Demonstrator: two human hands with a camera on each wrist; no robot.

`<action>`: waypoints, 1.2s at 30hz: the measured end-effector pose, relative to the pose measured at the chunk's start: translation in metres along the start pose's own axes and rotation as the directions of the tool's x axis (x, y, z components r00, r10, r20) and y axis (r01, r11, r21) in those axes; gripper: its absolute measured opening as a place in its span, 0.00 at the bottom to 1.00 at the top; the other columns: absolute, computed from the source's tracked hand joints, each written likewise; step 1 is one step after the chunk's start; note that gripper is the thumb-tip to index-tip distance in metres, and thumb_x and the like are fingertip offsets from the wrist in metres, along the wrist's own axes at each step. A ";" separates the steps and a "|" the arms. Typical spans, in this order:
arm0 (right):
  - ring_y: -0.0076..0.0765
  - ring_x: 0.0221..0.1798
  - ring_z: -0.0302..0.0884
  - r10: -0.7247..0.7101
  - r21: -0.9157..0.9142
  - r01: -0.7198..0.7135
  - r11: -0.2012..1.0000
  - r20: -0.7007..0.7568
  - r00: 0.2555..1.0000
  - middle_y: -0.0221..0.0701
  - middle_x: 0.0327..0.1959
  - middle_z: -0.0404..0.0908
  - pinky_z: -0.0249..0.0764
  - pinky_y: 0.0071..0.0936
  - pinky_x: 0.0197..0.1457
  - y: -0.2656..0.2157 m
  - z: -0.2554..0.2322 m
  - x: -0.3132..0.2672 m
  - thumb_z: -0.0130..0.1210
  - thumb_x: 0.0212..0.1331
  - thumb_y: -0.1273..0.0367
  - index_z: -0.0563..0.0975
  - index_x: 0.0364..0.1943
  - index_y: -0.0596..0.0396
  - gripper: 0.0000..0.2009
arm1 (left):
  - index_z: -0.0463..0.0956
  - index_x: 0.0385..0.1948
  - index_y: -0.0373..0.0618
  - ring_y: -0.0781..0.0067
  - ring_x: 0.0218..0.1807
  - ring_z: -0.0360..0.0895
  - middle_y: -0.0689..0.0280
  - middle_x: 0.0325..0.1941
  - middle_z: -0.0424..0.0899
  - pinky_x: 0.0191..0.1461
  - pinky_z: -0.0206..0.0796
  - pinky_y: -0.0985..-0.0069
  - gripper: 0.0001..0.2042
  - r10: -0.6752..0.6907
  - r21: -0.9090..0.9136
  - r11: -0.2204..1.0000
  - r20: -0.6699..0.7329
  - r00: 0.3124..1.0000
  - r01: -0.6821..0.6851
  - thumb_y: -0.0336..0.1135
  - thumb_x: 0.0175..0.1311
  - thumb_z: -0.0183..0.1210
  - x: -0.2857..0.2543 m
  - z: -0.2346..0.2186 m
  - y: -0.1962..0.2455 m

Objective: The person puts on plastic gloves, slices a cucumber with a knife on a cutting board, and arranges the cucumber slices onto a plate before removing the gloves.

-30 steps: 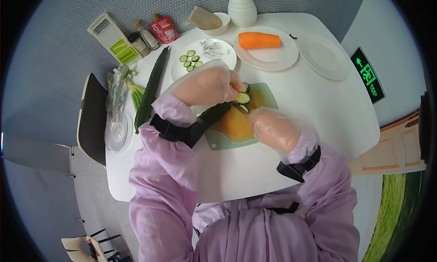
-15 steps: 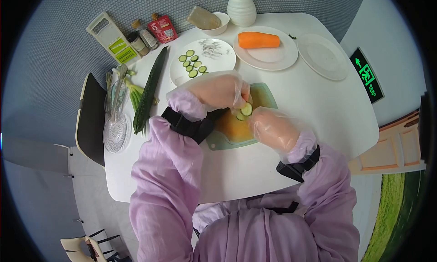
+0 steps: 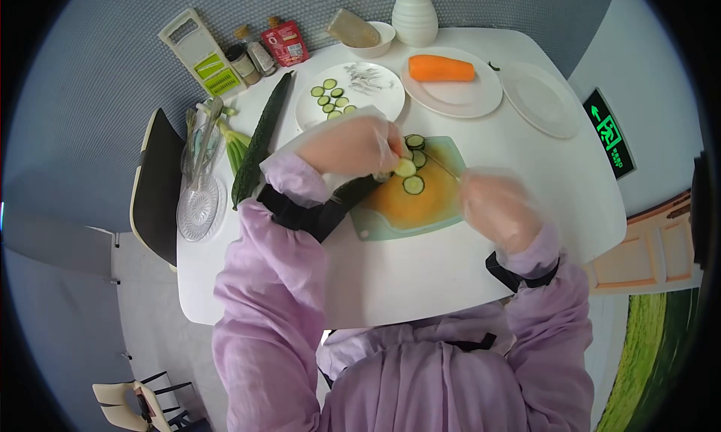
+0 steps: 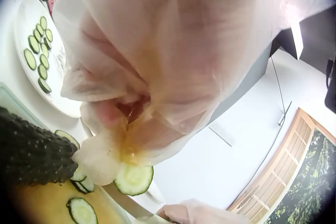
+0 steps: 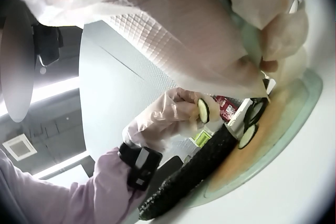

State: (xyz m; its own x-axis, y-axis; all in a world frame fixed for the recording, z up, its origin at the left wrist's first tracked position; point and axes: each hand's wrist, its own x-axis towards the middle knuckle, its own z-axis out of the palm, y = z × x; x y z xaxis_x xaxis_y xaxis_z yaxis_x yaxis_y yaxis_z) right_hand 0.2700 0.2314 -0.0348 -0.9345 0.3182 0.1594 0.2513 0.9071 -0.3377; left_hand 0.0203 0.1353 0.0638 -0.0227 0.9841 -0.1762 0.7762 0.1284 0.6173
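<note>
My left hand (image 3: 347, 143) pinches a cucumber slice (image 3: 405, 167) over the board (image 3: 409, 206), near the cucumber (image 5: 194, 174); my right hand (image 3: 502, 208) grips the knife (image 4: 131, 203). Judgement: pinch lightly, edge only — knife angled well away meanwhile.

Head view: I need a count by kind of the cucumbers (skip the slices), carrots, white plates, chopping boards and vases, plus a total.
Cucumbers: 2, slices left out
Carrot: 1
White plates: 3
Chopping board: 1
Vase: 1
Total: 8

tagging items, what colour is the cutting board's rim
Cutting board's rim: pale green, clearest in the head view.
</note>
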 end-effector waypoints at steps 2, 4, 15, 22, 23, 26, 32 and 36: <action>0.46 0.45 0.72 -0.050 -0.092 0.040 0.995 -0.106 0.993 0.38 0.39 0.75 0.70 0.35 0.46 0.010 0.019 -0.008 0.50 0.51 0.76 0.74 0.38 0.57 0.09 | 0.79 0.28 0.38 0.68 0.26 0.75 0.58 0.24 0.80 0.33 0.66 0.73 0.08 0.091 0.088 0.992 0.050 0.995 -0.095 0.30 0.48 0.55 -0.001 0.010 -0.001; 0.44 0.48 0.71 -0.111 -0.185 0.073 0.980 -0.204 0.973 0.38 0.41 0.74 0.70 0.34 0.49 0.017 0.030 -0.014 0.50 0.51 0.77 0.74 0.40 0.57 0.11 | 0.79 0.27 0.39 0.65 0.26 0.75 0.57 0.23 0.79 0.33 0.66 0.71 0.08 0.150 0.157 0.975 0.056 0.987 -0.157 0.31 0.47 0.56 0.004 0.020 -0.006; 0.51 0.31 0.77 0.153 -0.278 -0.168 0.946 -0.075 0.985 0.40 0.23 0.78 0.72 0.42 0.35 -0.012 0.012 0.014 0.50 0.53 0.69 0.76 0.29 0.57 0.06 | 0.78 0.23 0.42 0.53 0.25 0.72 0.53 0.20 0.74 0.32 0.65 0.65 0.06 0.415 0.462 0.850 -0.288 0.863 -0.255 0.30 0.41 0.58 0.015 0.055 -0.021; 0.50 0.32 0.77 0.310 -0.305 -0.249 0.919 0.170 0.936 0.40 0.23 0.78 0.72 0.42 0.36 -0.047 -0.013 0.030 0.51 0.56 0.61 0.77 0.26 0.57 0.13 | 0.79 0.24 0.40 0.53 0.25 0.73 0.50 0.22 0.75 0.34 0.66 0.67 0.06 0.176 0.327 0.940 -0.231 0.957 -0.094 0.29 0.44 0.56 -0.002 0.027 -0.009; 0.50 0.31 0.77 0.282 -0.307 -0.223 0.925 0.161 0.946 0.41 0.24 0.78 0.72 0.42 0.36 -0.051 -0.018 0.029 0.51 0.57 0.61 0.77 0.26 0.57 0.13 | 0.80 0.25 0.40 0.54 0.26 0.73 0.50 0.24 0.77 0.35 0.66 0.68 0.06 0.183 0.331 0.937 -0.193 0.964 -0.112 0.28 0.45 0.56 -0.004 0.025 -0.009; 0.50 0.31 0.76 0.280 -0.343 -0.220 0.913 0.135 0.951 0.41 0.25 0.78 0.71 0.42 0.36 -0.049 -0.026 0.034 0.51 0.57 0.61 0.77 0.27 0.57 0.13 | 0.81 0.28 0.38 0.54 0.26 0.74 0.50 0.25 0.78 0.35 0.67 0.69 0.08 0.225 0.322 0.934 -0.195 0.955 -0.154 0.28 0.45 0.56 -0.009 0.022 -0.018; 0.51 0.32 0.73 0.029 -0.147 -0.027 0.989 0.017 0.999 0.42 0.28 0.76 0.69 0.41 0.38 -0.027 -0.048 0.060 0.52 0.56 0.64 0.74 0.30 0.60 0.11 | 0.80 0.28 0.36 0.53 0.26 0.75 0.50 0.24 0.78 0.34 0.68 0.69 0.08 0.216 0.298 0.944 -0.245 0.945 -0.139 0.27 0.45 0.57 -0.016 0.018 -0.024; 0.53 0.36 0.72 -0.126 -0.031 0.135 0.990 0.195 0.973 0.44 0.30 0.75 0.68 0.41 0.42 -0.036 -0.046 0.076 0.54 0.52 0.65 0.73 0.31 0.62 0.12 | 0.79 0.27 0.35 0.53 0.27 0.76 0.51 0.24 0.79 0.35 0.68 0.69 0.08 0.229 0.227 0.960 -0.289 0.930 -0.166 0.27 0.45 0.57 -0.023 0.020 -0.025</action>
State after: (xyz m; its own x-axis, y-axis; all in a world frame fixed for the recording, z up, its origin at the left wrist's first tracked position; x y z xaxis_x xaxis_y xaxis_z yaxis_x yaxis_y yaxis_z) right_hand 0.2013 0.2359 0.0324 -0.9898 0.1412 0.0173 0.1306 0.9499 -0.2838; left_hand 0.0139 0.1070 0.0375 -0.0250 0.9797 0.1991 0.8916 -0.0682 0.4476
